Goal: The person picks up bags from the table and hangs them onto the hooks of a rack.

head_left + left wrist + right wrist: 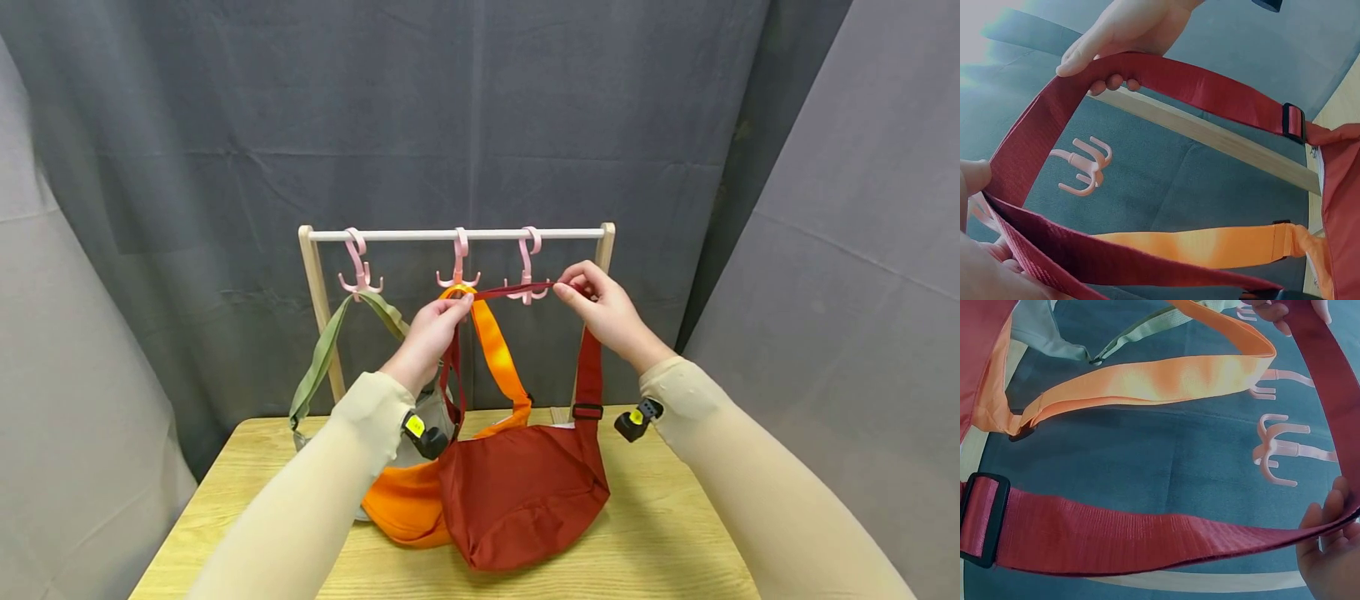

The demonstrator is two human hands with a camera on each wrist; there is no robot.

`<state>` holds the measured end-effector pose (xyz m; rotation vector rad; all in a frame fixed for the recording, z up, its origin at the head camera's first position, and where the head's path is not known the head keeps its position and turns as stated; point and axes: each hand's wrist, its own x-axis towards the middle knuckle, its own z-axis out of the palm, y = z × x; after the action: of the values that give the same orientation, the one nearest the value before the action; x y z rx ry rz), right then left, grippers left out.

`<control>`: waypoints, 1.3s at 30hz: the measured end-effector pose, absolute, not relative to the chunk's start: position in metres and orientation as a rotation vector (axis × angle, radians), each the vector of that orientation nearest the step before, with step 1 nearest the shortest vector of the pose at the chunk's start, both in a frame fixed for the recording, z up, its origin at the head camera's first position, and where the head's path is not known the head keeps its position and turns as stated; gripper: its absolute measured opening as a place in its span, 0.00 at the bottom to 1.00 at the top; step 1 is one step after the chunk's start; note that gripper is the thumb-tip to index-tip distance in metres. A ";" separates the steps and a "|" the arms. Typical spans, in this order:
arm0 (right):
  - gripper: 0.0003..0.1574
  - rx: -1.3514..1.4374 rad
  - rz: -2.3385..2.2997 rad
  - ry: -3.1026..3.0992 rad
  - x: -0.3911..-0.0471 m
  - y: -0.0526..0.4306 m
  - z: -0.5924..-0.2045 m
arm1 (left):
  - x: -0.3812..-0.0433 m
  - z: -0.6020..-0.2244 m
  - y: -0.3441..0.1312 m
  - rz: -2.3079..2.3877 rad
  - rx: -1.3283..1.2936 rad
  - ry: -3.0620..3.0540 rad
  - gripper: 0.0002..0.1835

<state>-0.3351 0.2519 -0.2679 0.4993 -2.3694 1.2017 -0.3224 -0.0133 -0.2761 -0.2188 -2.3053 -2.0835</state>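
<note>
A dark red bag (525, 496) hangs low over the table by its wide red strap (1104, 540). My left hand (431, 337) pinches one part of the strap between thumb and fingers, in front of the middle pink hook (459, 258). Farther right, my right hand (603, 308) grips another part, so the strap runs taut and level between both hands. Behind that stretch is the right pink hook (1088, 169), with no strap on it. An orange bag (408, 504) hangs by its orange strap (1147, 380) from the middle hook, partly hidden by the red bag.
On the left pink hook (358, 262) hangs a green strap (322, 362) with a greyish bag, mostly covered by my left arm. The hooks hang from a white rail (412, 236) between wooden posts (318, 308). Below is a wooden table (660, 533); grey curtains surround it.
</note>
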 end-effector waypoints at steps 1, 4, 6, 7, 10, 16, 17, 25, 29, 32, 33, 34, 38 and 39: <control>0.21 0.498 1.203 -2.362 -0.336 0.251 -0.268 | -0.323 -0.276 -0.013 -2.086 -0.209 -2.301 0.26; 0.21 0.491 1.215 -2.339 -0.337 0.250 -0.268 | -0.324 -0.277 -0.011 -2.094 -0.182 -2.284 0.24; 0.20 0.486 1.235 -2.328 -0.338 0.249 -0.267 | -0.325 -0.276 -0.010 -2.111 -0.167 -2.274 0.24; 0.20 0.486 1.245 -2.320 -0.338 0.249 -0.267 | -0.325 -0.276 -0.009 -2.121 -0.161 -2.268 0.25; 0.20 0.486 1.262 -2.310 -0.341 0.248 -0.267 | -0.326 -0.276 -0.008 -2.145 -0.145 -2.257 0.27; 0.21 0.462 1.303 -2.307 -0.346 0.247 -0.269 | -0.330 -0.276 -0.005 -2.185 -0.125 -2.239 0.28; 0.21 0.454 1.309 -2.306 -0.346 0.247 -0.269 | -0.330 -0.276 -0.004 -2.199 -0.124 -2.230 0.28; 0.16 0.433 1.354 -2.284 -0.343 0.241 -0.265 | -0.337 -0.278 -0.002 -2.243 -0.108 -2.181 0.27; 0.15 0.430 1.360 -2.282 -0.331 0.234 -0.259 | -0.339 -0.280 -0.002 -2.236 -0.092 -2.174 0.26; 0.15 0.420 1.372 -2.281 -0.334 0.235 -0.262 | -0.341 -0.281 -0.001 -2.239 -0.095 -2.166 0.26; 0.16 0.417 1.374 -2.282 -0.338 0.237 -0.264 | -0.341 -0.282 -0.001 -2.238 -0.095 -2.164 0.26; 0.17 0.415 1.373 -2.283 -0.342 0.238 -0.267 | -0.341 -0.282 -0.001 -2.238 -0.093 -2.166 0.26; 0.18 0.409 1.364 -2.293 -0.356 0.244 -0.276 | -0.343 -0.283 -0.001 -2.232 -0.085 -2.175 0.26; 0.19 0.410 1.364 -2.290 -0.357 0.244 -0.277 | -0.343 -0.284 -0.001 -2.232 -0.088 -2.176 0.27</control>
<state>-0.3573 0.2441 -0.2769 0.4104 -2.2902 1.3636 -0.3432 -0.0014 -0.2838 -0.0877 -2.1765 -2.2324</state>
